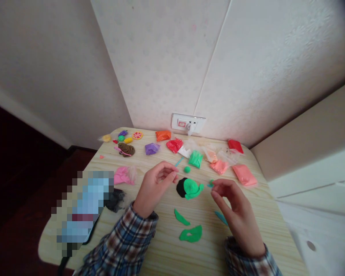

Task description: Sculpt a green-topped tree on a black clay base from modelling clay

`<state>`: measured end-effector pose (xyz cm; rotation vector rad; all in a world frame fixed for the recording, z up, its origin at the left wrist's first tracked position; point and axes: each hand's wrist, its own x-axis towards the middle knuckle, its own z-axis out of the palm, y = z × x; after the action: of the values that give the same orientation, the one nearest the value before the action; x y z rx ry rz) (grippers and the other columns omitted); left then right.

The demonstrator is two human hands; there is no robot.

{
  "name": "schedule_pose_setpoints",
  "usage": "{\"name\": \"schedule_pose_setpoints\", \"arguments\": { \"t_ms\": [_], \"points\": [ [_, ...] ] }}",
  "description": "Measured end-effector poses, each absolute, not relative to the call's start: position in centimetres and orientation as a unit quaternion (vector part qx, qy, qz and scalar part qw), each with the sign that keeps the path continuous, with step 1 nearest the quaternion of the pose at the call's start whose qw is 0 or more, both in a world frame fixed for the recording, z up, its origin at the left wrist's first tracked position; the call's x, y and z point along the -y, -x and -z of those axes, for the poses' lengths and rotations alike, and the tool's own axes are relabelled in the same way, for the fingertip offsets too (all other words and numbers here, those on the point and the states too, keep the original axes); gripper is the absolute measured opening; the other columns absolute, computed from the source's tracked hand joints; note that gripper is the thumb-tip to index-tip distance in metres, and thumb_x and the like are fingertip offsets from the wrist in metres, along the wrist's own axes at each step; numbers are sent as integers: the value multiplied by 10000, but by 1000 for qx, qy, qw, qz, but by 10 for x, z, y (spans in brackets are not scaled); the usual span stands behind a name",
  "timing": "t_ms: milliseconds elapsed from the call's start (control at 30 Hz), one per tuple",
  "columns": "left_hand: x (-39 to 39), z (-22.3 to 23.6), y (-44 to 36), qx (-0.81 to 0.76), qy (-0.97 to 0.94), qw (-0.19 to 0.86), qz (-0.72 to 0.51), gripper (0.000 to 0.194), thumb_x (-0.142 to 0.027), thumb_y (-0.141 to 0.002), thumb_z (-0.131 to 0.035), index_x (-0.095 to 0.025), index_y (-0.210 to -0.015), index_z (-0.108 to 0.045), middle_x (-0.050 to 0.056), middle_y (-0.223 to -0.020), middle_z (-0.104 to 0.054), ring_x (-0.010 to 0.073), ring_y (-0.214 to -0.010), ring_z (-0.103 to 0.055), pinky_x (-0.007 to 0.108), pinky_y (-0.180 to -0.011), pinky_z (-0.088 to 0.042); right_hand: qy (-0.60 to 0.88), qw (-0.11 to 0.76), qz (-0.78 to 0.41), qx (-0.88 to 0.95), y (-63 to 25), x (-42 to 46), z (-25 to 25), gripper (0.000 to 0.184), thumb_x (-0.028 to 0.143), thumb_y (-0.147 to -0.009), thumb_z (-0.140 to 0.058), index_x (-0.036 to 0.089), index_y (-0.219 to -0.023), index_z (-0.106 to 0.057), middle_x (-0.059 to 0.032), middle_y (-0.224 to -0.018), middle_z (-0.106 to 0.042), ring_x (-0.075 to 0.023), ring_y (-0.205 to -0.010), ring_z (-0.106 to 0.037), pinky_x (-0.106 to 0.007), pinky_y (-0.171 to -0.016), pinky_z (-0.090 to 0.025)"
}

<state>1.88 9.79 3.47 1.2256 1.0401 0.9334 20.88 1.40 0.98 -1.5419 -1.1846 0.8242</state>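
Between my hands lies a flattened modelling-clay piece [191, 188], bright green over black, with a raised green edge. My left hand [155, 188] hovers just left of it, thumb and fingertips drawn close together; anything between them is too small to make out. To its right is my right hand [237, 209], fingers curved and thumb slightly apart from the index finger. A small green bit [212, 181] shows by that index fingertip; whether it touches is unclear. Beyond the clay piece sits a green ball [187, 169]. Two flat green clay scraps, a strip [181, 217] and a holed piece [196, 233], lie nearer me.
A blue tool [221, 218] lies partly under my right hand, and a thin blue stick [179, 161] lies past my left fingertips. Clay packets, including green [195, 159] and purple [152, 148], line the back. A blurred-out device [84, 209] occupies the left side.
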Motion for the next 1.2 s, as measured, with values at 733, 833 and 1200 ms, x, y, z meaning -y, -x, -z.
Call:
{"name": "schedule_pose_setpoints", "arguments": {
  "t_ms": [733,833,1200],
  "points": [
    [-111,-31,-44,-437,-548,668,-252,268,-393,-713,-609,-143,-624,-569,-45,-565,-461,87,-544,-381,221,-518,-280,577,456,-521,433,-200,-42,-16,245,415,-796,-596,187,-708,-573,16,-667,-517,-137,-677,-479,-251,-635,-380],
    [-113,-31,-46,-436,-548,673,-240,265,-386,-704,-618,-140,-620,-566,-44,-567,-466,86,-550,-387,221,-523,-282,572,445,-530,440,-201,-44,-16,247,407,-811,-578,183,-708,-589,15,-670,-523,-133,-684,-485,-247,-647,-380],
    [-115,-28,-49,-424,-526,704,-219,269,-384,-667,-639,-137,-605,-553,-22,-580,-512,95,-561,-445,223,-536,-334,561,400,-563,456,-210,-45,-16,283,444,-795,-583,184,-698,-634,0,-652,-541,-144,-665,-483,-259,-627,-379]
  ]
}}
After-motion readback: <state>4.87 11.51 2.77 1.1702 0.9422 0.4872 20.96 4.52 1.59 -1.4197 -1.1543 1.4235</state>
